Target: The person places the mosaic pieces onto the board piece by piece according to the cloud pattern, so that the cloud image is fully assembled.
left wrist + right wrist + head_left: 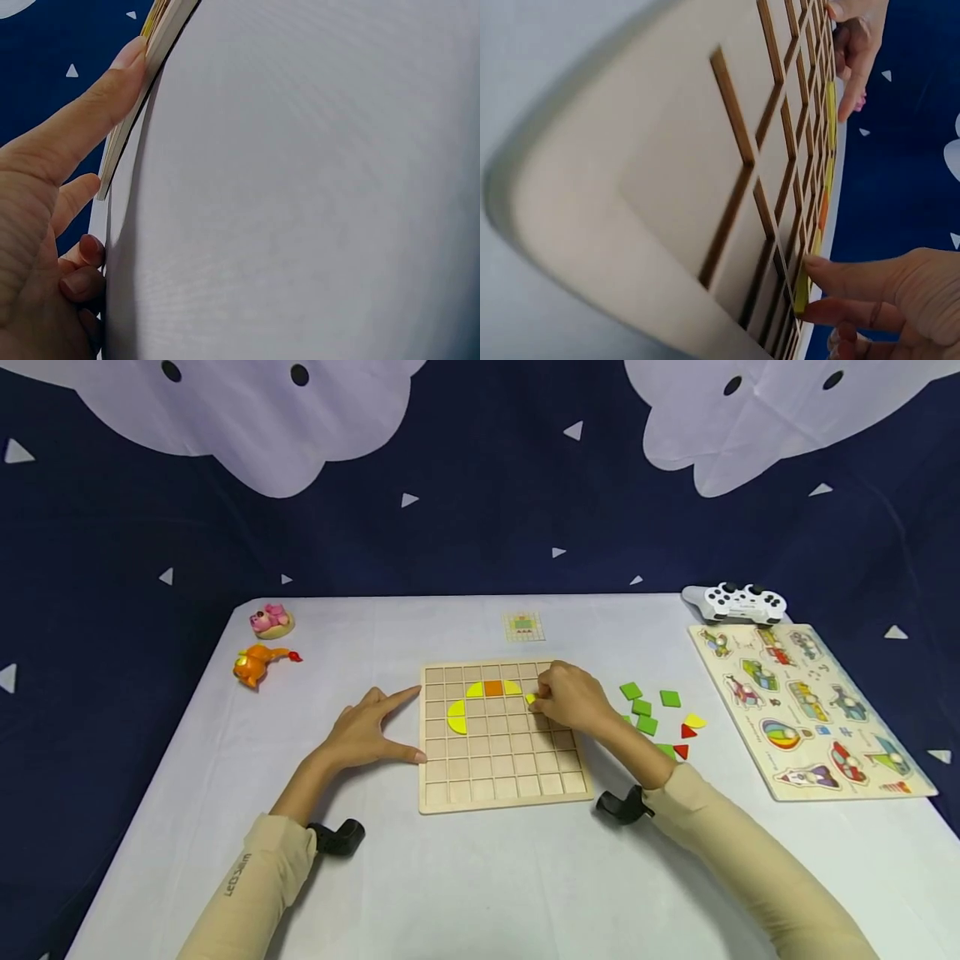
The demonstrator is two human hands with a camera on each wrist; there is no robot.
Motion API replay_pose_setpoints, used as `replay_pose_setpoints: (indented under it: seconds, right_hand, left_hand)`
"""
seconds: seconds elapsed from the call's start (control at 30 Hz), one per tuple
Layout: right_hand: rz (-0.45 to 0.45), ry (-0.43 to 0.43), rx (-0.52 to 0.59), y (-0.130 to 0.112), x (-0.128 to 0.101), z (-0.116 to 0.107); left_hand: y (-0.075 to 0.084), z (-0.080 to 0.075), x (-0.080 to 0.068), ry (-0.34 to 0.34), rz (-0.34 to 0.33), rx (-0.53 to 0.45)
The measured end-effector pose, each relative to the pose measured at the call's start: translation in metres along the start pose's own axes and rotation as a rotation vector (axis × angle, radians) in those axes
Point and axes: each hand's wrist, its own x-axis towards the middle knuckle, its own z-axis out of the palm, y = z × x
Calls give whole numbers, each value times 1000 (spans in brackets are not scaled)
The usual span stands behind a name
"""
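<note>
A wooden grid board (495, 768) lies in the middle of the table. Along its upper rows sit yellow quarter-round pieces (457, 717) and an orange square (492, 688). My right hand (576, 696) is over the board's right side, pinching a yellow piece (802, 292) between thumb and forefinger at the grid; its full outline is hidden by the fingers. At the left edge of the board, my left hand (360, 732) touches the frame with spread thumb and forefinger. In the left wrist view, the left thumb (97, 112) lies straight against the board's side.
Right of the board lie several green squares (671, 698), red triangles (681, 751) and a yellow piece (695, 721). Beyond them are a picture puzzle board (795, 693) and a white game controller (738, 602). A pattern card (523, 627) lies behind; toy figures (258, 664) stand far left.
</note>
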Motion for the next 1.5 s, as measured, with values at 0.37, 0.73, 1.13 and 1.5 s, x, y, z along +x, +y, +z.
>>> replay_pose_setpoints:
  seconds: [0.37,0.73,1.13,1.5]
  right_hand:
    - [-65,-92,-37,-5,3,-4]
    - [-6,-99,-6,-3,-1,-2]
    - [22,-5,109,19,-11,-15]
    - [73,43,49,72,-46,-41]
  left_hand:
    - [1,-1,0,3,2,1]
    - [-1,1,0,4,1,2]
    - [1,1,0,-4,-9,8]
    - [0,2,0,-8,-5,14]
